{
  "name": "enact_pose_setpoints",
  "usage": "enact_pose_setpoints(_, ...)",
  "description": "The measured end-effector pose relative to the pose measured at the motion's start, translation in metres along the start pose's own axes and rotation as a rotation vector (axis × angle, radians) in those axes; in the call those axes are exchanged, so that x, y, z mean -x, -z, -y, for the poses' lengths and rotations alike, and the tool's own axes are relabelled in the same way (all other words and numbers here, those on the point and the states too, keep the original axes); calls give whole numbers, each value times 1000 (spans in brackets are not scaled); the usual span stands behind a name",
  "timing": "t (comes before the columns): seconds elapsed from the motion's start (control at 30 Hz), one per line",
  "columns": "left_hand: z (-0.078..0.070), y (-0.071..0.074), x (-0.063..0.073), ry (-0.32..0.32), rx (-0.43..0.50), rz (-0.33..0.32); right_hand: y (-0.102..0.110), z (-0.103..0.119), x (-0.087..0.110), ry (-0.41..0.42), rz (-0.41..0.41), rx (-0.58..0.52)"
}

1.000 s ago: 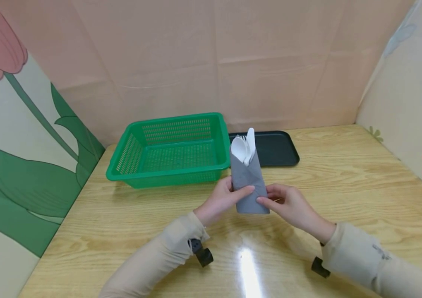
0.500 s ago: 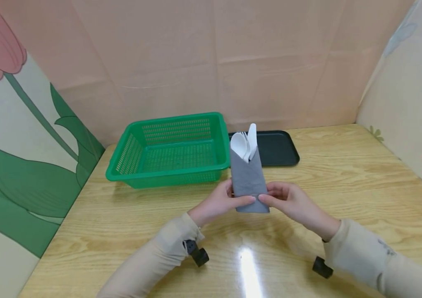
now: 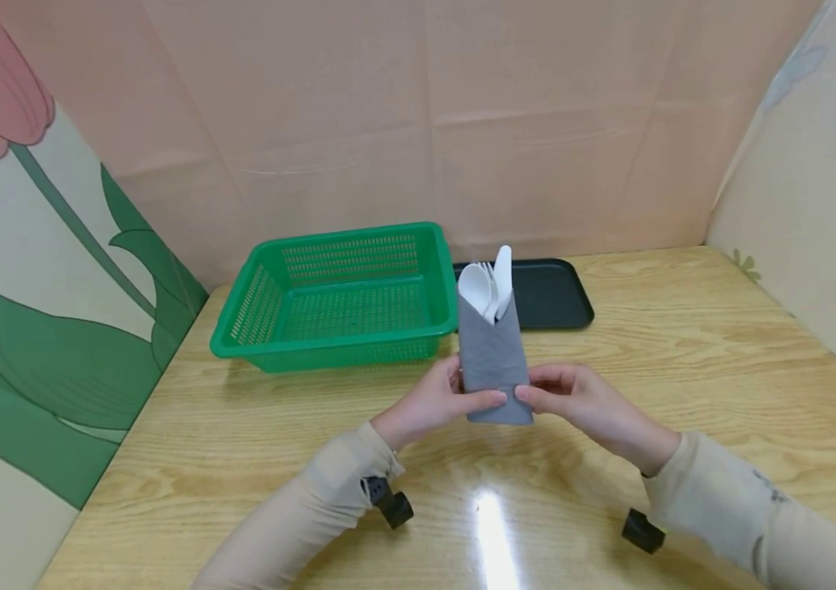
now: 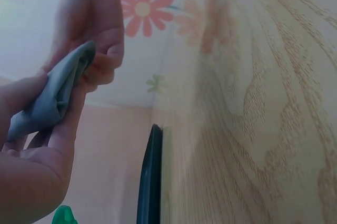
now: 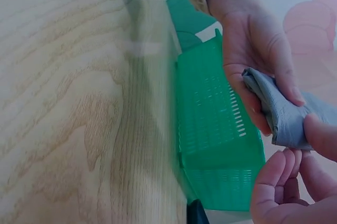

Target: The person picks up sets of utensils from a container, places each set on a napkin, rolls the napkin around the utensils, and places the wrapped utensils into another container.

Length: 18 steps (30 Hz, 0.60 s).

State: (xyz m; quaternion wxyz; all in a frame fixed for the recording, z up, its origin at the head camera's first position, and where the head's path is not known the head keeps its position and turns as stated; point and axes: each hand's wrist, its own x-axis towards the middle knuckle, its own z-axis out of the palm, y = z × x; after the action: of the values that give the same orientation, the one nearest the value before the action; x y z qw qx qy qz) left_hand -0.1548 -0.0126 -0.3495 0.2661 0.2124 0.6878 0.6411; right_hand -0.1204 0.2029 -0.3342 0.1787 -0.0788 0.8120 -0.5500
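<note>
A folded grey napkin (image 3: 493, 352) forms a pouch, held up over the table in the head view. From its top stick out a white spoon (image 3: 474, 283), a white fork (image 3: 488, 287) and a white knife (image 3: 503, 274). My left hand (image 3: 442, 401) grips the lower left side of the pouch, thumb across the front and fingers behind. On the lower right edge, my right hand (image 3: 573, 401) pinches the napkin between thumb and fingers. Both wrist views show the pouch's folded bottom end, with the napkin (image 4: 52, 95) between the two hands; the cutlery is hidden there.
A green plastic basket (image 3: 344, 348) with slotted walls stands behind the hands on the left. Beside it a black tray (image 3: 554, 295) lies flat on the wooden table (image 3: 683, 344), partly covered by the pouch. Printed cloth hangs at the back and sides.
The left thumb has slid down the front of the napkin, close to the right thumb. The pouch has turned a little more upright, with its cutlery tips shifted slightly right.
</note>
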Motion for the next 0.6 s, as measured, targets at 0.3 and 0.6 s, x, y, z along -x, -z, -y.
enact_pose_setpoints(0.3, -1, -1, 0, 0, -16, -41, -2, 3, -1, 9, -130, 62)
enact_pose_setpoints(0.6, 2, -4, 1, -21, -9, -29, 0, 8, 1, 21, -198, 63)
